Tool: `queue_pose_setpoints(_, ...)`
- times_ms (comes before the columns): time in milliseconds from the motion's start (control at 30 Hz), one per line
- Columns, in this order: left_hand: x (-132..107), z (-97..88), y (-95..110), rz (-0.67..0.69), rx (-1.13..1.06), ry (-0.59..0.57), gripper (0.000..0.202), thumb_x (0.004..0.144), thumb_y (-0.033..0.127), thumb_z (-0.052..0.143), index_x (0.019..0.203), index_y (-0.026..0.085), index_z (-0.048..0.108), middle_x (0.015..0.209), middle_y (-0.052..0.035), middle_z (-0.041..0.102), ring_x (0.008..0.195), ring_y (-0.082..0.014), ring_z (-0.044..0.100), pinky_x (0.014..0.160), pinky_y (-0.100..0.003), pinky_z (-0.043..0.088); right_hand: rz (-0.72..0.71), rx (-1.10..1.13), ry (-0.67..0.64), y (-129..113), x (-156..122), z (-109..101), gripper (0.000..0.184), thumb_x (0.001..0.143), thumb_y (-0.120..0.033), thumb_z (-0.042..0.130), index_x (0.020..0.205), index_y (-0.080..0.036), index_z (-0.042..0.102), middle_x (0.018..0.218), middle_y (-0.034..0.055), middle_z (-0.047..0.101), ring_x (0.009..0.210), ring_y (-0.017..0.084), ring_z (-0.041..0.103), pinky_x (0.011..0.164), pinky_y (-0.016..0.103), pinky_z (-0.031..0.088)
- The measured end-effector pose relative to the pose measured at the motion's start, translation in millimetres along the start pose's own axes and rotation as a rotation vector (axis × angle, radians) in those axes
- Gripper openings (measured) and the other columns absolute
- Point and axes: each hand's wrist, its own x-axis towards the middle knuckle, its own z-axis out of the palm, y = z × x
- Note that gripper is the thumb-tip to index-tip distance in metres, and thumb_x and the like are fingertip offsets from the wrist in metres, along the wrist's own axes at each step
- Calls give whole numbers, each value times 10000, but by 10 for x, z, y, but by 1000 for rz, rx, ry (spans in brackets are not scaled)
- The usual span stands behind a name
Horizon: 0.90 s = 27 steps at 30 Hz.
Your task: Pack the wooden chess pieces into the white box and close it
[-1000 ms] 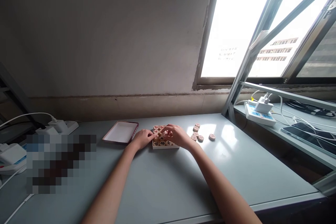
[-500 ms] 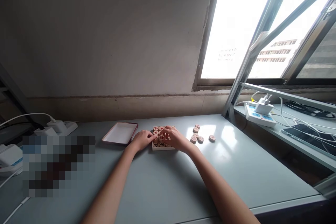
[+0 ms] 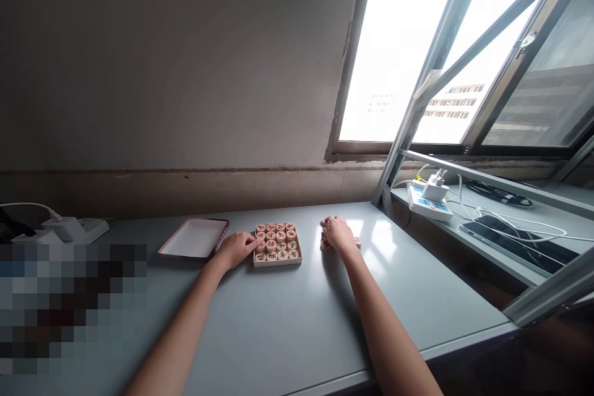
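A shallow cardboard tray (image 3: pixel 277 263) holds several round wooden Chinese chess pieces (image 3: pixel 275 245) in tight rows, their characters in red and black. My left hand (image 3: pixel 236 249) lies flat on the table, fingertips reaching the tray's left side and touching the nearest pieces. To the right of the tray, my right hand (image 3: pixel 338 234) rests over a small group of loose wooden pieces (image 3: pixel 326 245). That hand hides most of them, and only edges show at either side.
A lid (image 3: pixel 195 239) with a red rim and white inside lies left of the tray on the grey table (image 3: pixel 278 315). Beyond the table's right end, a power strip (image 3: pixel 429 203) and a phone (image 3: pixel 515 246) sit on a shelf. A blurred patch covers the table's left end.
My right hand has moved right, off the tray and onto the loose pieces. The tray's pieces now show uncovered. The whole view has shifted slightly with my head.
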Motion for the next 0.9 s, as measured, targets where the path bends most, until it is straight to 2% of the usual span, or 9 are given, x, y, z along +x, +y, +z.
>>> queue_pose_setpoints(200, 4, 9, -13, -7, -19, -3, 478, 832, 520, 356, 622, 181, 621, 674, -63, 641, 628, -178, 534, 568, -249, 291, -104, 85, 14, -188, -42, 74, 227, 823, -116, 444, 1010, -128, 572, 1004, 124, 601, 930, 192, 555, 707, 247, 401)
queue_pose_setpoints(367, 8, -1, -4, -33, -42, -8, 454, 819, 512, 385, 663, 187, 661, 721, -76, 672, 683, -196, 571, 590, -247, 318, -176, 186, 11, -236, -71, -73, 210, 809, -218, 530, 1012, -185, 577, 945, 55, 642, 861, 175, 576, 693, 254, 415)
queue_pose_setpoints(467, 10, -1, -5, -27, -43, -6, 448, 814, 514, 389, 684, 193, 673, 741, -76, 679, 706, -206, 578, 597, -250, 325, -396, 450, -49, -300, -111, -196, 242, 807, -297, 563, 1039, -230, 582, 973, 12, 640, 775, 134, 579, 684, 249, 437)
queue_pose_setpoints(567, 13, 7, -13, -24, -30, -4, 458, 817, 513, 384, 674, 184, 670, 723, -77, 673, 686, -199, 574, 595, -252, 320, -616, 636, -171, -423, -177, -251, 255, 786, -339, 603, 1018, -234, 607, 958, 2, 637, 791, 125, 577, 672, 231, 445)
queue_pose_setpoints(700, 24, 21, -32, -14, -4, -1, 469, 838, 491, 359, 669, 176, 661, 719, -77, 664, 659, -184, 559, 596, -248, 310, -740, 591, -243, -571, -261, -217, 231, 762, -301, 635, 983, -233, 636, 940, 10, 632, 804, 135, 572, 674, 231, 437)
queue_pose_setpoints(900, 27, 23, -39, -20, -21, 5, 456, 853, 471, 356, 711, 175, 673, 819, -97, 683, 707, -186, 566, 605, -246, 307, -766, 449, -213, -636, -311, -138, 175, 764, -209, 614, 936, -215, 643, 938, 27, 612, 773, 133, 563, 660, 229, 424)
